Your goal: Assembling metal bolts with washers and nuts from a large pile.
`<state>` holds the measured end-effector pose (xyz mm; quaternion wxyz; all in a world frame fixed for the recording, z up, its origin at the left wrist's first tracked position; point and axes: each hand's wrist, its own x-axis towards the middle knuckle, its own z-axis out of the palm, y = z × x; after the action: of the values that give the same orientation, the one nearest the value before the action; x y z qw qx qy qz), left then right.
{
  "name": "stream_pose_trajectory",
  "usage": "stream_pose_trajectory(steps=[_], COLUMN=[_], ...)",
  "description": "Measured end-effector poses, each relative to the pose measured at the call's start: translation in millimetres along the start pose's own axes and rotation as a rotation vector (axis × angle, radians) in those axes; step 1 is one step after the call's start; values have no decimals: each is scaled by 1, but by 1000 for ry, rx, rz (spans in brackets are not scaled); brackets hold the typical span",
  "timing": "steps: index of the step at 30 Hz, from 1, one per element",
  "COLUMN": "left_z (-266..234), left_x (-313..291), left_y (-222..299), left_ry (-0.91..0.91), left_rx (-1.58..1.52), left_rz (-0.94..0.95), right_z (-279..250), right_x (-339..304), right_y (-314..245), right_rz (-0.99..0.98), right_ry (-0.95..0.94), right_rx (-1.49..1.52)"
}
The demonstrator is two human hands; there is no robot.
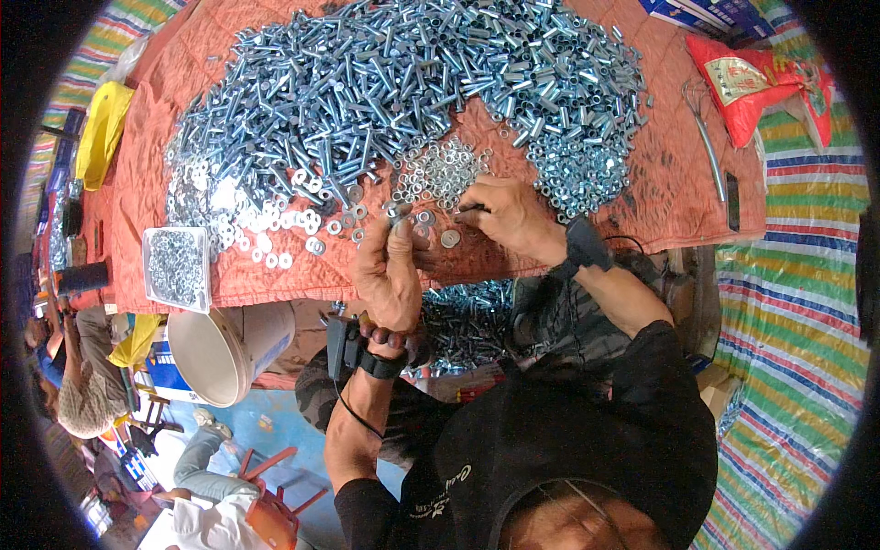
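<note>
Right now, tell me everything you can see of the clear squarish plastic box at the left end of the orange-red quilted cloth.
The plastic box has rounded corners and a pale rim; I can't tell whether a transparent lid covers it. Inside are many small silvery metal pieces, too small to identify. It sits upright on the orange-red quilted cloth, by the near edge. Loose silvery washers lie to its right. Neither the left hand nor the right hand touches it.

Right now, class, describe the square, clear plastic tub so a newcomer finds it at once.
Start at the orange quilted cloth, spread with loose heaps of silvery metal hardware. From the bare left hand, follow the cloth's near edge leftward to the square, clear plastic tub. Unlike the loose heaps, its small metal pieces sit inside walls.
</note>
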<state>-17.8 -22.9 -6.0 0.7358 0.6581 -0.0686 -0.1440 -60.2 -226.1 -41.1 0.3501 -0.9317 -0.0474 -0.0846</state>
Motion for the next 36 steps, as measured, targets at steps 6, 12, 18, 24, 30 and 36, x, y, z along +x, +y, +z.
stream_pose_trajectory(steps=[6,12,18,24,30,36], left_z=[0,7,12,8,11,12], left_x=[0,8,7,7,6,3], left_y=[7,19,18,18,20,14], left_ry=[15,8,15,-36,-32,-70], left_rx=[32,-16,-192,-151,-30,-21], left_rz=[35,87,19,29,17,29], right_z=[-35,-26,-23,-28,-25,-40], right_x=[5,6,7,11,8,11], right_y=[22,36,43,41,55,36], right_rz=[439,352,351,427,246,330], right_ry=[24,128,150,142,53,-77], right_rx=[252,57,79,88,45,154])
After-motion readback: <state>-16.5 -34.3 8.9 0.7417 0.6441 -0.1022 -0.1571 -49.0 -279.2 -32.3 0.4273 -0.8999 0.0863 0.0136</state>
